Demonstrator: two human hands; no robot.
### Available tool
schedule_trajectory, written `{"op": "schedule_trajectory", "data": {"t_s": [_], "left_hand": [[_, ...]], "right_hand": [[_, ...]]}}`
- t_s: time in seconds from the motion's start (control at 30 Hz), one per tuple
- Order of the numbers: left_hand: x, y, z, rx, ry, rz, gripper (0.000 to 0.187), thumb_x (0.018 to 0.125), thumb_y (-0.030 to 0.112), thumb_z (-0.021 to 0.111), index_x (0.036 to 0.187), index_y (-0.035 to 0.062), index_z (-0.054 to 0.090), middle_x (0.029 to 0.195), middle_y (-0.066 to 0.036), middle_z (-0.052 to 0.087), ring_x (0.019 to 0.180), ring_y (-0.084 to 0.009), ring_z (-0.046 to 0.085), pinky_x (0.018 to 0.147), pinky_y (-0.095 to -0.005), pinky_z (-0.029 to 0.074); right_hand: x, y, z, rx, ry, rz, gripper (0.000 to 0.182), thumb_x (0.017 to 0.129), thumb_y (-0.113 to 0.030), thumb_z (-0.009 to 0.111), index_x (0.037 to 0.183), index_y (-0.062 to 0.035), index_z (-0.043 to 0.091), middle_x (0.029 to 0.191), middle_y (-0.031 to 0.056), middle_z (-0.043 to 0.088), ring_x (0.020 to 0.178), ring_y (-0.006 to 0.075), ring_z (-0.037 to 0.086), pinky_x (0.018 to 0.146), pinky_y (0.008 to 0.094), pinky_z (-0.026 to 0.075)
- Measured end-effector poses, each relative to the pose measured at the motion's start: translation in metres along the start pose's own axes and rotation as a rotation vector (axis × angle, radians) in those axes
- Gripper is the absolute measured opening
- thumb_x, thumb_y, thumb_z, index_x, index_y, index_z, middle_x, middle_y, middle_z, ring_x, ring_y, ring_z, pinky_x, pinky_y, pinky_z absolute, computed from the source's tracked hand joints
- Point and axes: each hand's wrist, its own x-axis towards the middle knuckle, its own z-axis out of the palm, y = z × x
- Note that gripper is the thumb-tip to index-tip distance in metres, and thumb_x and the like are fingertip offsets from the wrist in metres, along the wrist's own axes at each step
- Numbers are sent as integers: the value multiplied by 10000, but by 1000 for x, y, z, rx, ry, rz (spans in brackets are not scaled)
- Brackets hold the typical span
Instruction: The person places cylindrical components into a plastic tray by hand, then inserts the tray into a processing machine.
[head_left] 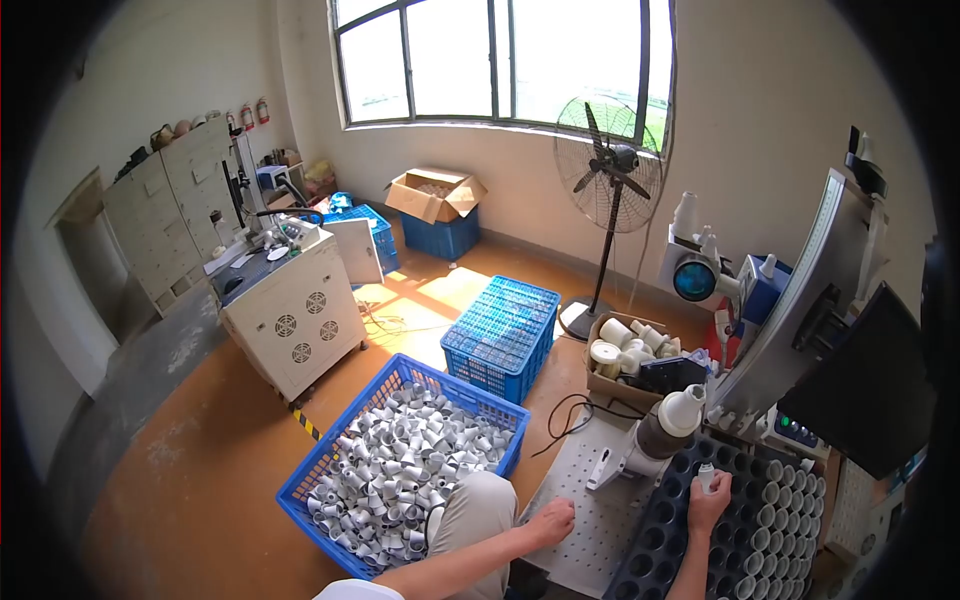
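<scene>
My right hand (708, 503) is closed around a small white tapered sleeve (706, 474), its narrow end up, over the black tray with round pockets (655, 541). My left hand (551, 523), fingers curled with nothing showing in them, is at the perforated metal plate (578, 478). Between and beyond the hands stands a grey-and-white fixture (650, 440) with a white stepped cone (684, 408) on top. White round cups (779, 520) fill the right-hand rows of the tray area. A blue crate (290, 494) heaped with white tapered sleeves (400, 470) stands left of my knee.
A cardboard box (606, 387) of white parts sits behind the fixture. A dark monitor (862, 372) and a lens instrument (695, 278) stand on the right. Farther off are a second blue crate (500, 335), a pedestal fan (608, 165) and a grey cabinet (290, 320).
</scene>
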Motion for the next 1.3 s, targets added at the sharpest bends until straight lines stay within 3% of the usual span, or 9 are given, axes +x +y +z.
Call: {"op": "schedule_trajectory", "data": {"t_s": [0.33, 0.87, 0.93, 1.03, 1.13, 1.23, 1.3], "left_hand": [[1, 9, -3, 74, 0, 14, 130, 729, 70, 591, 644, -15, 542, 822, -193, 554, 842, -385, 546, 761, -458, 449], [-2, 6, 4, 59, 60, 33, 130, 715, 58, 609, 623, -5, 543, 805, -182, 556, 822, -364, 554, 745, -447, 453], [-2, 6, 2, 68, 1, -8, 91, 721, 54, 599, 677, -20, 570, 837, -185, 560, 867, -373, 554, 773, -444, 454], [-2, 6, 4, 72, 30, 9, 107, 719, 55, 604, 651, -14, 558, 822, -181, 559, 845, -367, 553, 759, -443, 453], [-2, 6, 4, 75, 55, 31, 128, 717, 57, 608, 625, -9, 547, 811, -179, 559, 826, -363, 553, 749, -441, 452], [-2, 7, 3, 73, 49, 27, 127, 718, 60, 607, 628, -11, 551, 816, -182, 559, 830, -364, 552, 753, -439, 453], [-2, 7, 3, 76, 42, 21, 128, 720, 63, 608, 631, -12, 554, 818, -183, 557, 833, -365, 552, 756, -439, 453]], "right_hand": [[-6, -1, -8, -88, -71, 92, 276, 750, -57, 687, 774, -26, 414, 804, 92, 523, 724, 218, 491, 724, 318, 441], [-7, -1, -9, -10, -59, 42, 303, 753, -51, 682, 753, -28, 380, 814, 105, 524, 734, 230, 487, 732, 332, 434], [-6, -3, -9, -3, -60, 37, 302, 753, -52, 683, 754, -27, 381, 811, 103, 523, 729, 232, 484, 728, 332, 433], [-6, 2, -8, -17, -40, 11, 320, 760, -84, 689, 750, -39, 372, 797, 66, 509, 699, 173, 423, 671, 301, 398], [-6, 4, -8, -23, -44, 11, 322, 763, -87, 688, 750, -38, 371, 795, 69, 508, 699, 176, 424, 671, 303, 397], [-6, 2, -10, -36, -67, 47, 300, 749, -61, 687, 755, -25, 389, 814, 104, 528, 722, 238, 481, 725, 338, 434], [-6, 3, -9, -25, -61, 41, 299, 750, -63, 688, 756, -24, 392, 813, 103, 528, 722, 238, 481, 724, 339, 434]]}}
